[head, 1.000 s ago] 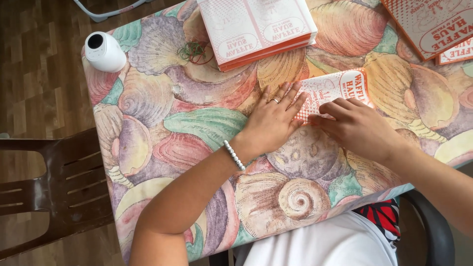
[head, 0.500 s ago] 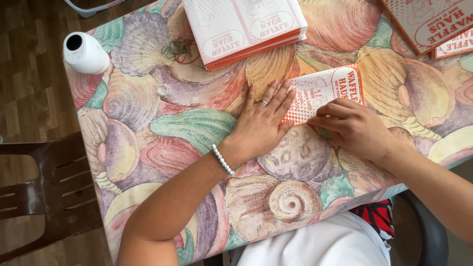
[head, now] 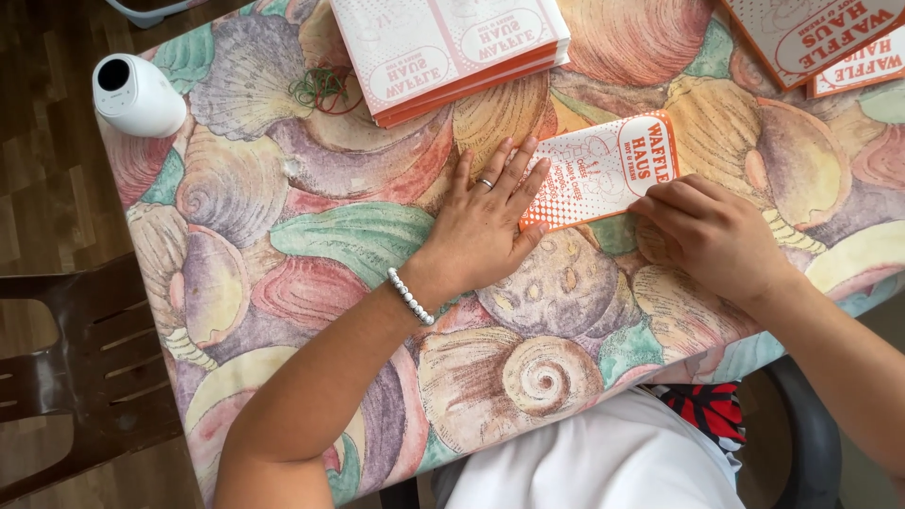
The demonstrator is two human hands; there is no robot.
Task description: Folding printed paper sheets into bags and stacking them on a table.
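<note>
At the far left, well away from the fingers, a brown chair [head: 66,377] stands on dark wood flooring, and a small white device [head: 137,94] sits at the table's corner. Some rubber bands [head: 323,87] lie beyond the fingertips, beside a stack of flat printed sheets [head: 452,47]. The left hand [head: 481,221] lies flat with its fingers spread, fingertips pressing the left end of an orange-and-white paper sleeve [head: 603,170]. The right hand [head: 707,231] has curled fingers bearing down on the sleeve's right lower edge. The sleeve looks light, thin and easily creased, likely best held by its edges. It lies on a shell-patterned tablecloth [head: 311,236]; more printed sheets [head: 820,38] lie beyond the right fingers.
</note>
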